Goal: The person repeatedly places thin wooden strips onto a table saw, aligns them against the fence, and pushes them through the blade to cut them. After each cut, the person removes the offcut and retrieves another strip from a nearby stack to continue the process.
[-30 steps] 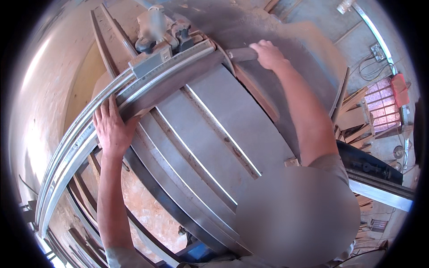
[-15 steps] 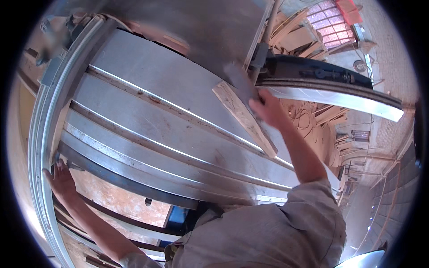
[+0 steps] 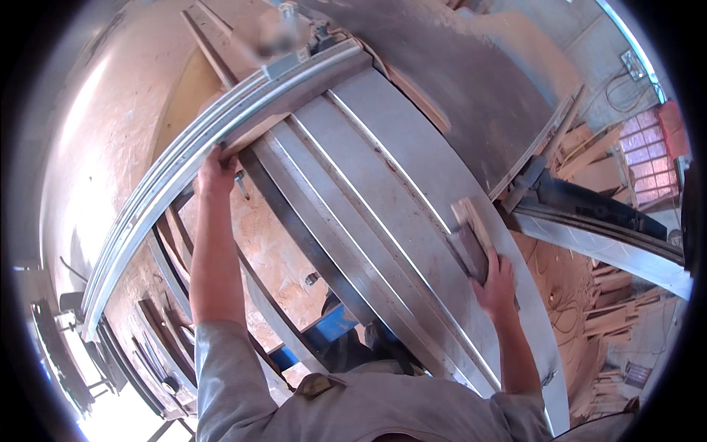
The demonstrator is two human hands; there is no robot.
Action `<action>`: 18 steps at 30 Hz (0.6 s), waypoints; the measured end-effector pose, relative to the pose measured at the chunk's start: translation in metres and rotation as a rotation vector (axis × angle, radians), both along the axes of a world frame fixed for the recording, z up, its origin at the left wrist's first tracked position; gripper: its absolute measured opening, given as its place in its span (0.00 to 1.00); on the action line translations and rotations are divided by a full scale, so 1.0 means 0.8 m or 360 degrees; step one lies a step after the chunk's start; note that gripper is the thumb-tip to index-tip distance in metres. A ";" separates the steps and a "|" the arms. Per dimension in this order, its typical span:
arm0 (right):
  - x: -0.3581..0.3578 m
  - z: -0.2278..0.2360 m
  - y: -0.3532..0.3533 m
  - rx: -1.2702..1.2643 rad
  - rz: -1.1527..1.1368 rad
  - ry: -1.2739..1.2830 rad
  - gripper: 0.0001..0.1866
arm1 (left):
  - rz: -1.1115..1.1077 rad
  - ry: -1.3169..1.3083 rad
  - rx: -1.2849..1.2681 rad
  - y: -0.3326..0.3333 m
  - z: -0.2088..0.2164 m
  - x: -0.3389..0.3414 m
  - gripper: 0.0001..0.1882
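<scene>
A metal machine table [image 3: 353, 184] with long grooves lies before me. My right hand [image 3: 497, 283] is closed on a dark, flat wooden board [image 3: 471, 252] at the table's right part. Right beside that board, a lighter wooden strip [image 3: 475, 215] lies on the metal; the dark board partly covers it. On the left, my left hand [image 3: 214, 173] grips the near edge of a long ribbed metal rail [image 3: 173, 188] that runs across the table's end. Its fingertips are curled over the edge and partly hidden.
Beyond the table is a large brown panel [image 3: 471, 96]. A dark machine arm with a bright metal beam [image 3: 611, 247] juts out at right. Wood offcuts [image 3: 615, 295] are heaped on the floor there. Curved dark bars [image 3: 258, 295] span the gap below my left arm.
My view has swung left. My right hand has brought the dark board from the lighter strip's far side to its near side. My left hand has moved farther up along the rail.
</scene>
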State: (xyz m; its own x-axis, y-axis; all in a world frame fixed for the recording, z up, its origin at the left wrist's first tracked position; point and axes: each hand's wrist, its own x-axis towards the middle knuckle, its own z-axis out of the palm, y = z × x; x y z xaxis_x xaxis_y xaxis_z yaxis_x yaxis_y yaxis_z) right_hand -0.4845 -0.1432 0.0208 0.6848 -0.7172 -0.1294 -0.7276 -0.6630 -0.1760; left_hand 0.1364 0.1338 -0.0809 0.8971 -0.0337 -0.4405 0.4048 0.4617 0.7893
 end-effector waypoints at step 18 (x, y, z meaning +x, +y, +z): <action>0.324 0.143 0.093 0.0538 0.0497 -0.1387 0.44 | -0.0351 -0.2308 0.0883 -0.111 0.463 -0.343 0.35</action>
State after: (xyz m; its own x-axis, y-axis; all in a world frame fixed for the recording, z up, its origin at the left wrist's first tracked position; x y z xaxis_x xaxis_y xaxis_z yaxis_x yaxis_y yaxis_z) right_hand -0.2249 -0.0690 0.1353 0.7902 -0.5060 0.3457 -0.0538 -0.6193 -0.7833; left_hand -0.1376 0.0447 0.2892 0.5499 -0.3492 0.7587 -0.8030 0.0289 0.5953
